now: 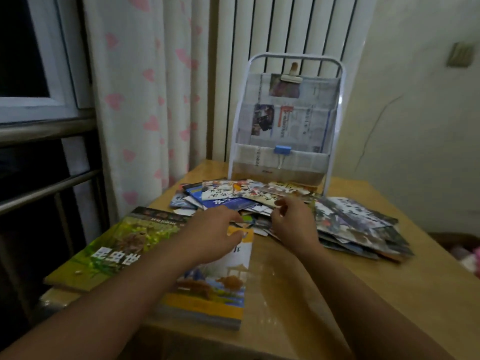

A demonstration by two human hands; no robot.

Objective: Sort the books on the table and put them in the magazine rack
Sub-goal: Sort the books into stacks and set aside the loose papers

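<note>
Nearest, the yellow book (207, 289) lies flat on the table (350, 294), the green book (114, 248) to its left. Both hands reach into the loose heap of books (259, 201) farther back, just in front of the magazine rack (285, 120). The left hand (215, 229) hovers, fingers loosely spread, holding nothing I can see; the right hand (291, 219) pinches a thin cover edge. Tugging one out could slide the fanned right-side books off the table's edge
</note>
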